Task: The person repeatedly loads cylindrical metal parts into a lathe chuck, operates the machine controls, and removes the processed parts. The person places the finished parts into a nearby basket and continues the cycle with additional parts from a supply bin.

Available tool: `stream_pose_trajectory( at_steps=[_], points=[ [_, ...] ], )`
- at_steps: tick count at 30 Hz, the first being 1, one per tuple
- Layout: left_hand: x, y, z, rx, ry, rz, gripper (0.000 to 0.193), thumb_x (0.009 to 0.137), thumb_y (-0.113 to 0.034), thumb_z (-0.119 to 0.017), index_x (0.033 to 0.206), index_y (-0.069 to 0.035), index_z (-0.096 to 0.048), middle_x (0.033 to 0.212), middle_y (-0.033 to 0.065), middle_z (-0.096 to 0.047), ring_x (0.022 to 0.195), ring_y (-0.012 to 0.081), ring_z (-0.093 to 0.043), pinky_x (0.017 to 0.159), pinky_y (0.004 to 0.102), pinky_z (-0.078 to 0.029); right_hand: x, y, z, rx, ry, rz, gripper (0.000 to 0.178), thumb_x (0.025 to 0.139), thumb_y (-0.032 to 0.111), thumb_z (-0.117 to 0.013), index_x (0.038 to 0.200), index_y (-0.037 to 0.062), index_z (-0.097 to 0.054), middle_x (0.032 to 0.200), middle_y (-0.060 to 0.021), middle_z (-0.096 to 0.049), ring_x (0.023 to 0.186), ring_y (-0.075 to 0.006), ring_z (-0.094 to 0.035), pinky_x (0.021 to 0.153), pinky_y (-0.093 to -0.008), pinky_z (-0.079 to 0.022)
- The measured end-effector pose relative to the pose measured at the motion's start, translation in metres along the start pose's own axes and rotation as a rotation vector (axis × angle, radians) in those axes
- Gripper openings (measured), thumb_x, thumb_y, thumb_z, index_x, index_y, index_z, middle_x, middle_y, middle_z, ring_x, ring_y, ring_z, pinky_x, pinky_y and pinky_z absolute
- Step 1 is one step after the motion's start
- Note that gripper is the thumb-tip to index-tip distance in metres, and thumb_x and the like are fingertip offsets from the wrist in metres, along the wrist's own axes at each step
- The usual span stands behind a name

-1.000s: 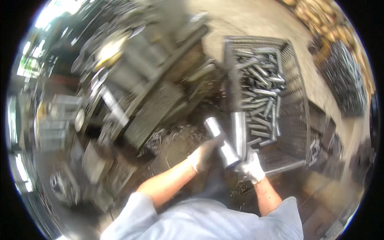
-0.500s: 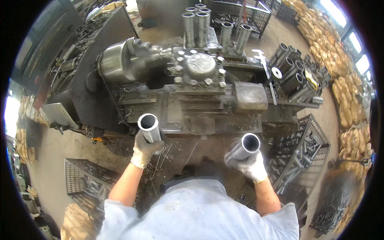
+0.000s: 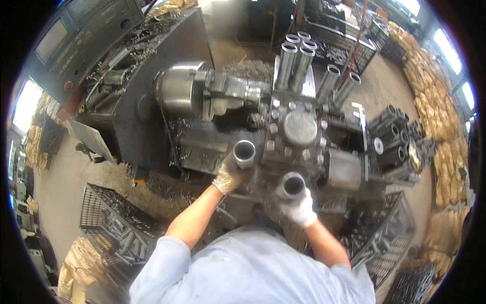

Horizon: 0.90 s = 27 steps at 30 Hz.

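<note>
- Metal tube (image 3: 244, 161) sits within the curl of the gloved left hand (image 3: 232, 171), its open end facing up toward the camera; its rim stands clear above the fingers, and its lower end is hidden.
- That hand is closed as far as the tube's girth allows, lying along its left and lower side in view.
- Second metal tube (image 3: 294, 185) is in the gloved right hand (image 3: 300, 208), which grips it from the lower right; its mouth points up and it looks slightly tilted. Blur hides the exact finger placement, though the hand is clearly bent around the wall.
- The two tubes are apart, the right one nearer the body.
- Beyond them stands a lathe: chuck (image 3: 179, 91) to the left, bolted tool post (image 3: 299, 127) near the tubes, grey block (image 3: 344, 168) just right of it.
- Behind the tool post, a cluster of upright tubes (image 3: 286, 68) stands together, with a separate pair of tubes (image 3: 329, 85) just beside.
- Farther right are a caliper (image 3: 363, 121) and a bunch of slanted tubes (image 3: 387, 131).
- Mesh baskets (image 3: 92, 213) flank the body, holding metal pieces.
</note>
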<state>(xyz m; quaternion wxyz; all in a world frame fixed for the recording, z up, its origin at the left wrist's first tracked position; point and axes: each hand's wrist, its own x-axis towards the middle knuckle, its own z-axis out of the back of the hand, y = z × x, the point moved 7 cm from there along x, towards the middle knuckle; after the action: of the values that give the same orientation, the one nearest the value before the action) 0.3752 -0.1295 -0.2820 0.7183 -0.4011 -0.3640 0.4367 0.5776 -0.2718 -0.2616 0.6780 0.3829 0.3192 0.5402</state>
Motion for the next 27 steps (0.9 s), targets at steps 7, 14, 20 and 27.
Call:
stream_pose_trajectory(
  at_steps=[7,14,20,27],
  points=[
    [0.027,-0.010,0.018,-0.141,-0.007,0.215,0.043,0.074,-0.007,-0.091,0.112,-0.005,-0.069,0.106,0.0059,-0.075,0.096,0.0181,-0.070,0.087,0.0372,-0.059,0.032,0.045,0.086,-0.646,0.617,0.267,0.029,0.084,0.023,-0.080,0.107,0.0061,-0.076,0.085,-0.0156,-0.076,0.077,-0.0392,-0.076,0.070,-0.0467,-0.063],
    [0.000,0.031,-0.004,-0.084,0.003,0.128,0.041,0.077,-0.008,-0.085,0.115,-0.009,-0.069,0.103,0.0056,-0.074,0.097,0.0168,-0.070,0.088,0.0332,-0.058,0.221,0.159,0.059,-0.373,0.704,0.462,0.052,0.088,0.032,-0.075,0.134,0.0074,-0.073,0.131,-0.0179,-0.074,0.113,-0.0304,-0.074,0.098,-0.0422,-0.057],
    [0.006,0.017,-0.014,0.056,-0.096,-0.007,0.050,0.078,-0.023,-0.086,0.123,-0.010,-0.068,0.117,0.0092,-0.074,0.112,0.0250,-0.071,0.105,0.0396,-0.055,0.269,0.150,-0.032,-0.031,1.004,0.062,0.045,0.097,0.025,-0.070,0.139,0.0087,-0.070,0.135,-0.0113,-0.073,0.119,-0.0210,-0.070,0.102,-0.0373,-0.057],
    [0.026,-0.049,0.157,0.394,-0.444,-0.408,0.083,0.079,-0.009,-0.080,0.152,0.004,-0.044,0.142,0.0273,-0.059,0.137,0.0449,-0.057,0.120,0.0512,-0.043,0.283,0.241,0.070,0.083,-0.322,0.705,0.035,0.096,0.015,-0.074,0.128,0.0027,-0.073,0.112,-0.0144,-0.079,0.100,-0.0270,-0.075,0.091,-0.0376,-0.061]
  ],
)
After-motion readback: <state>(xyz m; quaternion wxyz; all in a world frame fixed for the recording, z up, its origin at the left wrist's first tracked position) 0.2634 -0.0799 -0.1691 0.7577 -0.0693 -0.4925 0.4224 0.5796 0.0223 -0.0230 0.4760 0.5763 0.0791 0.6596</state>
